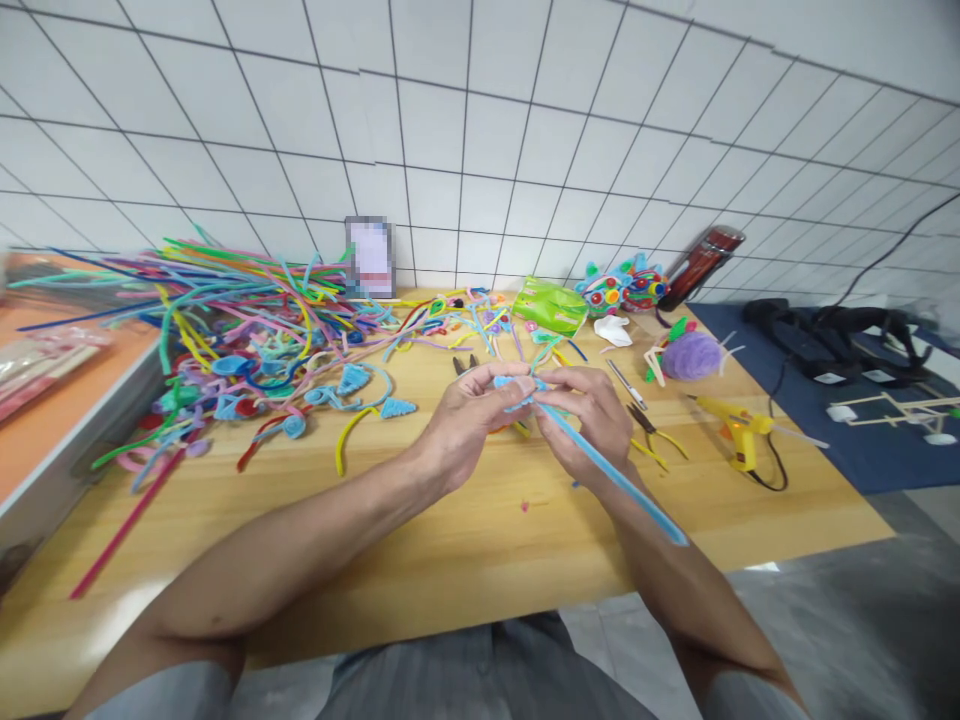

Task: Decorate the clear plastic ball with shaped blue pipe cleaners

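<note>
My left hand (pixel 471 418) and my right hand (pixel 589 420) meet above the middle of the wooden table, fingers pinched on a light blue pipe cleaner (pixel 611 475). Its loose end runs down to the right across my right forearm. Between my fingertips its other part forms a small blue bent piece, mostly covered by the fingers. Left of my hands lie two blue pipe-cleaner triangles, one flat on the wood (pixel 398 408) and one higher up (pixel 352 377). A short yellow pipe cleaner (pixel 351 440) curves nearby. Dark plier tips show just behind my left hand.
Many coloured pipe cleaners (pixel 247 300) heap at the left beside an orange-topped box (pixel 127 350). At the right lie yellow-handled pliers (pixel 656 432), a craft knife (pixel 626 383), a yellow glue gun (pixel 742 435) and a purple ball (pixel 691 357). A green packet (pixel 551 305) lies behind.
</note>
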A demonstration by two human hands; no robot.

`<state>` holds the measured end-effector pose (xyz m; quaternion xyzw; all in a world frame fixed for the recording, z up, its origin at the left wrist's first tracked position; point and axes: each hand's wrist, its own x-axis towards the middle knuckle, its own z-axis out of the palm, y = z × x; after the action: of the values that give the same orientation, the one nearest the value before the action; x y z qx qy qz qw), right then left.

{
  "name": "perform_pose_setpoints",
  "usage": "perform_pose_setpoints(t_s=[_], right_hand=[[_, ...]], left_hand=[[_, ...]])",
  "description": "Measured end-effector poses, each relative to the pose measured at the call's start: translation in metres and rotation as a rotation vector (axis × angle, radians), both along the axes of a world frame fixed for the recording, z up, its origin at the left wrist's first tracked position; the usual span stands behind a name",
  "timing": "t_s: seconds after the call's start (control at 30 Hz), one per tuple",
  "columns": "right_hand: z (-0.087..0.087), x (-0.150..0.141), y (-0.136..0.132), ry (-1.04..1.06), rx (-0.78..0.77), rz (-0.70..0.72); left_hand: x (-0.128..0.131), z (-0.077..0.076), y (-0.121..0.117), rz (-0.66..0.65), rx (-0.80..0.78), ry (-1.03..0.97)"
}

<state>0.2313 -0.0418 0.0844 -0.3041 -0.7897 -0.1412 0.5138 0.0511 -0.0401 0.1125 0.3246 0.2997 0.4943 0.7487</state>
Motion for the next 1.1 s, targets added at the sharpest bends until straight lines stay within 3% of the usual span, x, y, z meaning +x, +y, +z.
perform_pose_setpoints(t_s=[0.2,0.43,0.6,0.8,0.93,1.1], right_hand=[[0.005,0.003,-0.004,0.071,-0.087,0.022],[0.009,0.003,-0.004,0.279,-0.458,0.092],[0.014,0.005,-0.001,0.333,-0.638,0.195],[0.013,0.006,-0.002,0.418,-0.725,0.222],[0.012,0.004,-0.004,0.408,-0.67,0.161],[0.011,0.0,-0.005,0.172,-0.329,0.056]], left_hand=[[-0.002,0.003,-0.007,-0.021,0.202,0.164],[-0.012,0.004,0.002,-0.098,0.495,0.486],[-0.013,0.002,0.009,-0.165,0.451,0.513],[-0.012,0.003,0.01,-0.174,0.387,0.5],[-0.01,-0.002,0.011,-0.138,0.378,0.496],[-0.007,-0.016,0.015,-0.082,0.262,0.37]])
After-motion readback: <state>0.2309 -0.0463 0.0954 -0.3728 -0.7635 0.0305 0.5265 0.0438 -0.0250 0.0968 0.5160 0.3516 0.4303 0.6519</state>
